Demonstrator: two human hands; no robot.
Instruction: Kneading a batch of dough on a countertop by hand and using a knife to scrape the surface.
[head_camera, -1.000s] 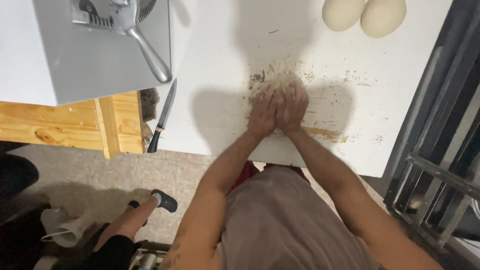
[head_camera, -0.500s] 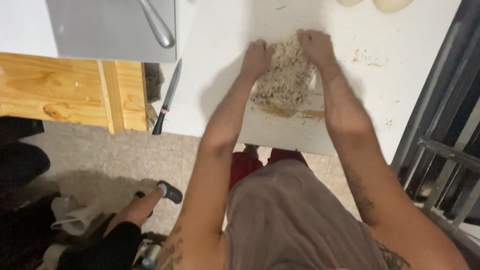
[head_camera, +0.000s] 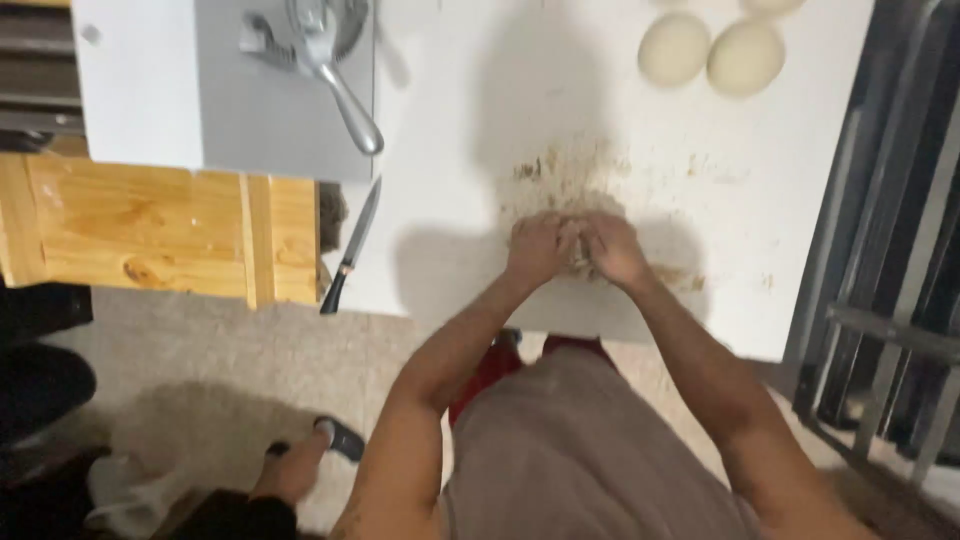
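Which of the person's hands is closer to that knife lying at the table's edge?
The left. The left hand is on the white table, to the right of the knife, with bare tabletop between them. The right hand is farther right, beyond the left hand.

No packages, labels, signs or screens in view.

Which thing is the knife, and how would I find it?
Start at the white table and go to its left edge, beside the wooden bench. The knife lies there, its black handle poking over the near edge. It is thin, straight and flat, unlike the curved metal handle on the grey machine behind it.
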